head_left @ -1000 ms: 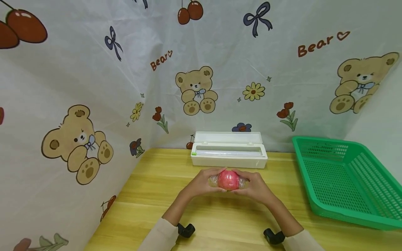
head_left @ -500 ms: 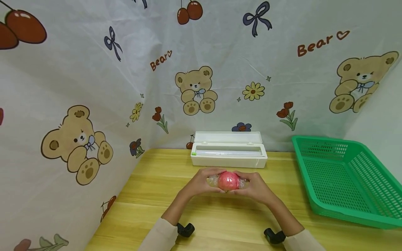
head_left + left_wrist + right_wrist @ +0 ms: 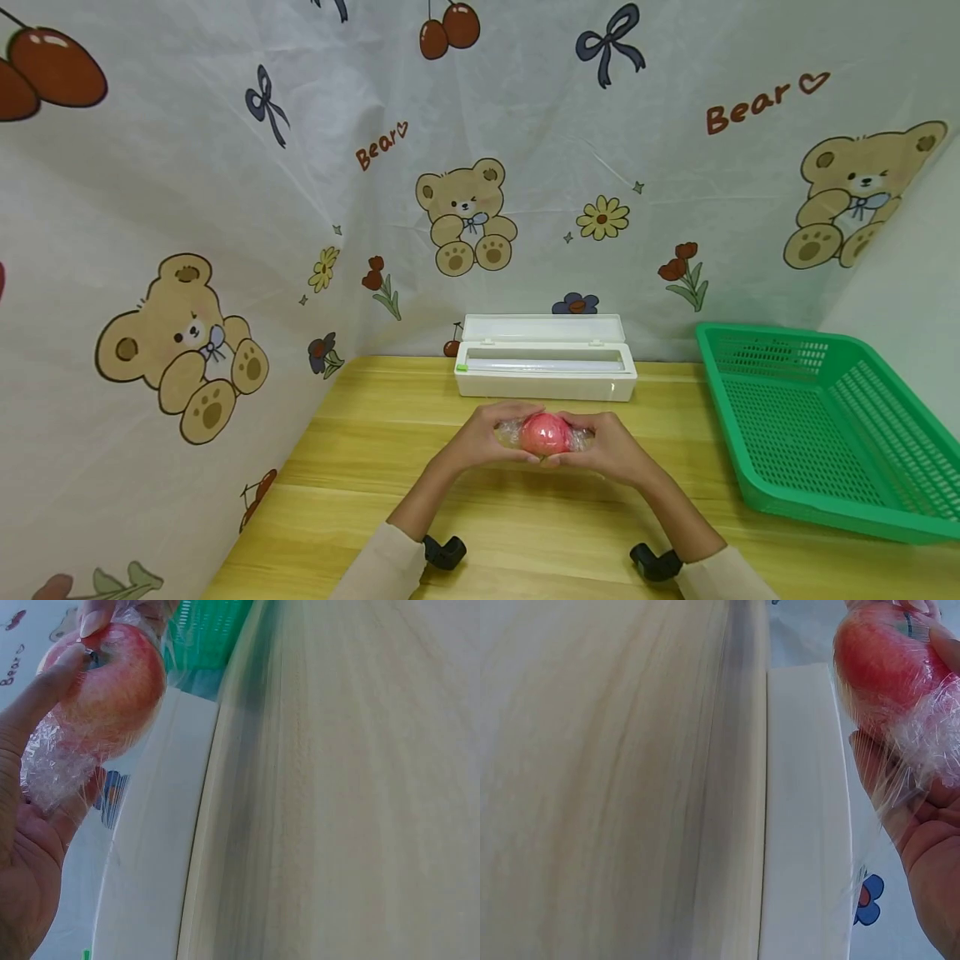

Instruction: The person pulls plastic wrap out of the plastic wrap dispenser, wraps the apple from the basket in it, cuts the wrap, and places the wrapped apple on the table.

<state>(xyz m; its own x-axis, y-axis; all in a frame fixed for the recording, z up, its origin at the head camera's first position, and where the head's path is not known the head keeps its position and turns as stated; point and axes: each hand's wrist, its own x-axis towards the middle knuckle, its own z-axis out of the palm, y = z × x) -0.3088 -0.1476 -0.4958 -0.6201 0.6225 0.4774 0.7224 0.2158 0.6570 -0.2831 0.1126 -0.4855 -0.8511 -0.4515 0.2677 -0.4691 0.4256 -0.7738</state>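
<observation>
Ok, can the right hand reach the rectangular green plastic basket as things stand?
Likely yes: nothing visible stands between the right hand and the green plastic basket, though that hand would first have to release the round red film-wrapped apple.

A creased, pale bear-print cloth [image 3: 525,108] hangs behind the wood-grain tabletop [image 3: 540,525].

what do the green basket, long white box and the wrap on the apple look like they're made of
Basket: probably moulded plastic, slightly glossy, with a regular grid of openings.
White box: likely hard plastic, smooth, with crisp edges and a bright glint on its front.
Wrap: seemingly thin plastic film, clear and shiny, crinkled in bunches; the apple shows red through it.
</observation>
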